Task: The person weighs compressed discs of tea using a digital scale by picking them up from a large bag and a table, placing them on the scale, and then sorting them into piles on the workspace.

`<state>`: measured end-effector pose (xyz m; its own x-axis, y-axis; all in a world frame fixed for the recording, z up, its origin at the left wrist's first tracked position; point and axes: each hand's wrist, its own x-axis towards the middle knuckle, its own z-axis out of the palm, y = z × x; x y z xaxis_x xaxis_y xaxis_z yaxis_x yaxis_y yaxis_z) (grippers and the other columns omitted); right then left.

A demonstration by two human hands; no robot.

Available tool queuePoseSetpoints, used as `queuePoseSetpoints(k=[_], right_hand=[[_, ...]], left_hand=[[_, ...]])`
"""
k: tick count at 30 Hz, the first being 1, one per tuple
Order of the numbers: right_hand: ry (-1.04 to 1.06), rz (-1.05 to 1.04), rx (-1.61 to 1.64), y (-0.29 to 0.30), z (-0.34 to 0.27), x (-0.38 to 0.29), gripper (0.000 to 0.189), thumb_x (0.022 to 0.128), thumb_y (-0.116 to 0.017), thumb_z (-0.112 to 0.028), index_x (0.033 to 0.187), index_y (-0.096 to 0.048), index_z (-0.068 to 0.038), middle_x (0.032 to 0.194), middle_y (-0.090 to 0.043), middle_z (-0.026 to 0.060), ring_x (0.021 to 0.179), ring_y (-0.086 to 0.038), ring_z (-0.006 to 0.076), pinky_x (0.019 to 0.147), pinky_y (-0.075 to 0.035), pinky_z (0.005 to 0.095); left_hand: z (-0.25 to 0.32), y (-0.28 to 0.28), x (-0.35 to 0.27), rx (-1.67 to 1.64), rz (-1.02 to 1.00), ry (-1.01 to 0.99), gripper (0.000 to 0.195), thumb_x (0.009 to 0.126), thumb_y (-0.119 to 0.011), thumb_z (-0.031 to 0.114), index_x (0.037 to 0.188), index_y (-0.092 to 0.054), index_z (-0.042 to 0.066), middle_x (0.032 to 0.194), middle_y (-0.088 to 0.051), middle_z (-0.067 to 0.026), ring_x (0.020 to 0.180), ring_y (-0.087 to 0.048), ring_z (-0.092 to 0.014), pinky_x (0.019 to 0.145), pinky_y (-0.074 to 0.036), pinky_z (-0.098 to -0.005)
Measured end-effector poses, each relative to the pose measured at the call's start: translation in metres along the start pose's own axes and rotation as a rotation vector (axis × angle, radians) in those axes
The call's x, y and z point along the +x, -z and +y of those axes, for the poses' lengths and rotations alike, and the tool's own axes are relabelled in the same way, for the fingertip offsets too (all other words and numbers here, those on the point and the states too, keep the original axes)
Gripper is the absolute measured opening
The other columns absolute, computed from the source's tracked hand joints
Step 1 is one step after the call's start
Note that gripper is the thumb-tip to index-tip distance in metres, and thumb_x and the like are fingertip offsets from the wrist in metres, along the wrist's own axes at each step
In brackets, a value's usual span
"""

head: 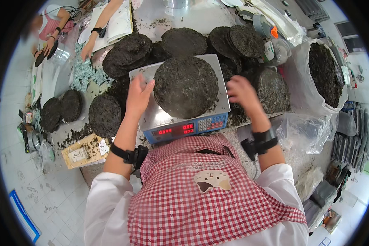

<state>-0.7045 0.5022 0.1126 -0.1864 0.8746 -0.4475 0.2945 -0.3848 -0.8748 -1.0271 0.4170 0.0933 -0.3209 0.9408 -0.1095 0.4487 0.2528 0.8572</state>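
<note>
A round, dark cake of what looks like dried seaweed (186,87) lies on the steel pan (155,118) of a blue digital scale (172,130). Red digits glow on the scale's front. My left hand (138,97) is over the pan's left side, its thumb pointing at the cake's edge and apart from the fingers. Whether the thumb touches the cake is unclear. Past the pan's right edge is my right hand (243,92), blurred, its fingers loosely bent and clear of the cake. Nothing shows in either hand.
More dark cakes (184,41) crowd behind and beside the scale. To the right stands a plastic bag of loose dark seaweed (326,77), near a clear jar (275,52) and tape rolls (261,26). Another person's hand (87,50) touches small packets (87,72); a further person (53,24) handles dark discs.
</note>
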Motion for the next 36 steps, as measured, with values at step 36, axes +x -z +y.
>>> queuePoseSetpoints(k=[36], right_hand=[[0.152, 0.461, -1.361, 0.134, 0.092, 0.002, 0.093, 0.069, -0.070, -0.051, 0.139, -0.029, -0.005, 0.139, -0.032, 0.0222, 0.130, -0.028, 0.0390, 0.104, -0.027, 0.0504]], left_hand=[[-0.170, 0.073, -0.065, 1.144, -0.064, 0.296, 0.077, 0.081, -0.066, 0.032, 0.142, -0.024, 0.012, 0.147, -0.022, -0.0109, 0.132, -0.028, -0.031, 0.096, -0.042, -0.0437]])
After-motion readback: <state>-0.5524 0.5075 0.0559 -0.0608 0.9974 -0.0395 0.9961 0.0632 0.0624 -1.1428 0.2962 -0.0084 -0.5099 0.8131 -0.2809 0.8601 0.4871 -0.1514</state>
